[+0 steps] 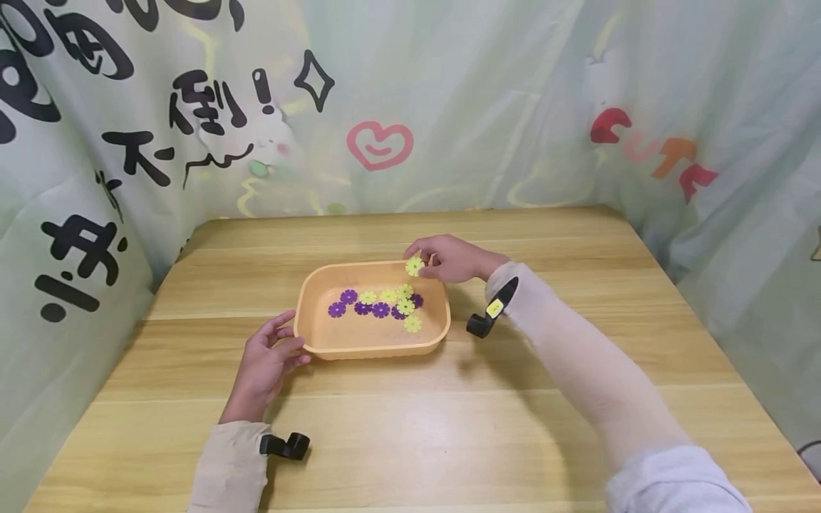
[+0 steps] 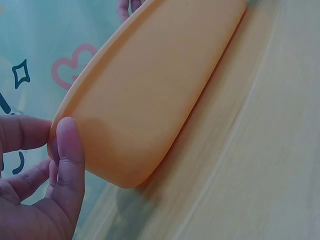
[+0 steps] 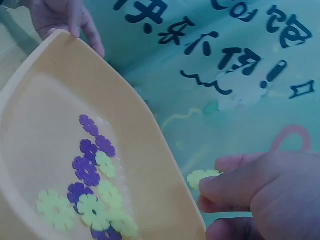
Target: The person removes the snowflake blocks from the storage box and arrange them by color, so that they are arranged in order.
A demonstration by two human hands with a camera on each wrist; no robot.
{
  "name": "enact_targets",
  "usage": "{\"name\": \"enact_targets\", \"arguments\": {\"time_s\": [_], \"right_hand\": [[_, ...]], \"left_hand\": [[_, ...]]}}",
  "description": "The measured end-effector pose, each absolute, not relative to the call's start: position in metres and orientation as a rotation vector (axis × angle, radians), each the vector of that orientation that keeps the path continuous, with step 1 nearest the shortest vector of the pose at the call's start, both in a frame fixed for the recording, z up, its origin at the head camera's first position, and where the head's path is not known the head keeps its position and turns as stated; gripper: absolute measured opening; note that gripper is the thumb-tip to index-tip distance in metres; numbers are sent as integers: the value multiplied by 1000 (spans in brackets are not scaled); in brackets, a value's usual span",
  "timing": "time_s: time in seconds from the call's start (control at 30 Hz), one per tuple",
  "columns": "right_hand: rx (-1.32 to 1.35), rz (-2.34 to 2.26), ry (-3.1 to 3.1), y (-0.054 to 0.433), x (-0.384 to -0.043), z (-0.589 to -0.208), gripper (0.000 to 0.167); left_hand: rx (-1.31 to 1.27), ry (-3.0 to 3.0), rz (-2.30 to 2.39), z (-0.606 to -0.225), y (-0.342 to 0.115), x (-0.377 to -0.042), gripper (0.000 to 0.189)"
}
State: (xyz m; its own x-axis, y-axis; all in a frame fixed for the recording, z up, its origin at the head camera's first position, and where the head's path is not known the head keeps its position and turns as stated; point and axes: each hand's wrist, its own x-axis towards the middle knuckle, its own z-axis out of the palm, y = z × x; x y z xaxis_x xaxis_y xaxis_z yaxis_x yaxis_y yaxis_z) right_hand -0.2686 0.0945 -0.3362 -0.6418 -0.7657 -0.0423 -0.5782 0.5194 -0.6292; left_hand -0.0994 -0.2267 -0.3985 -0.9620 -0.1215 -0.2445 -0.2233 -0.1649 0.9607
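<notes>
An orange plastic tray [image 1: 359, 343] stands on the table with several purple flower-shaped discs [image 1: 336, 309] and several yellow ones [image 1: 413, 324] in it. My left hand [image 1: 268, 362] grips the tray's left end, thumb and fingers on either side of the rim [image 2: 62, 107]. Over the far right corner of the tray, my right hand [image 1: 452, 258] pinches one yellow flower-shaped disc [image 1: 415, 266] between thumb and finger. In the right wrist view that yellow disc [image 3: 201, 178] shows just outside the tray's edge, partly covered by the fingertips.
The wooden table [image 1: 410, 427] reaches back to a pale green curtain [image 1: 462, 107] printed with lettering and a pink heart. Black camera mounts [image 1: 286, 446] are strapped to both wrists. Part of a dark cable [image 1: 809, 447] shows at the right edge.
</notes>
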Motion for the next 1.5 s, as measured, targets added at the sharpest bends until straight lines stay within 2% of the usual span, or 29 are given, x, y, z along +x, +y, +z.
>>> {"name": "enact_targets", "arguments": {"time_s": [0.63, 1.5], "right_hand": [[-928, -1167, 2498, 148, -260, -358, 36], [-624, -1232, 2616, 219, -249, -389, 42]], "left_hand": [[-469, 1968, 2303, -399, -228, -93, 58], [-453, 1937, 2351, -397, -222, -99, 58]]}}
